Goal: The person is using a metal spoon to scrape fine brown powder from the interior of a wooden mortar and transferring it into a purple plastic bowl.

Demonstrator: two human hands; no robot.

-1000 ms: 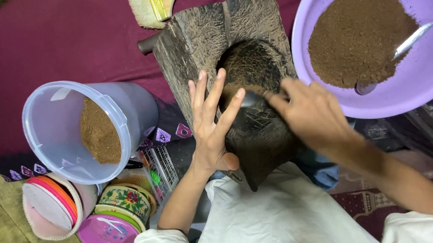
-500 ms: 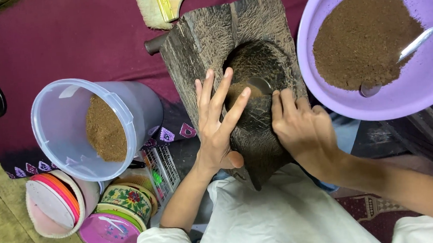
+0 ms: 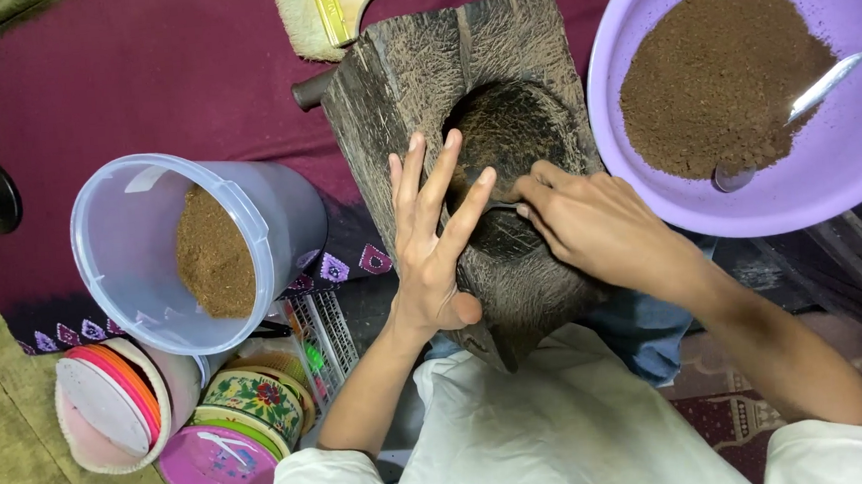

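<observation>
From the head camera, looking straight down: a dark, rough wooden block [image 3: 461, 81] with a hollowed bowl [image 3: 509, 133] in its middle lies between the person's knees on a maroon cloth [image 3: 142, 80]. The left hand [image 3: 431, 242] lies flat on the block, palm down, fingers [image 3: 432, 182] spread and straight, tips at the hollow's left rim. The right hand [image 3: 600, 227] is curled over the hollow's lower edge, fingers bent and pressed together; they seem to pinch a thin dark rim or tool there, but shadow hides what it is.

Half a second ago the right hand lay lower and flatter, fingers pointing up the block; now it has turned so the fingertips point left toward the left hand and nearly meet it. The left hand has barely shifted.

To the right, a purple basin [image 3: 846, 182] holds a heap of brown powder [image 3: 720, 75] with a metal spoon [image 3: 802, 110] stuck in it. To the left, a clear plastic tub [image 3: 139, 190] holds more brown powder. Near it lie coloured lids [image 3: 111, 391] and a flowered tin [image 3: 256, 397].
</observation>
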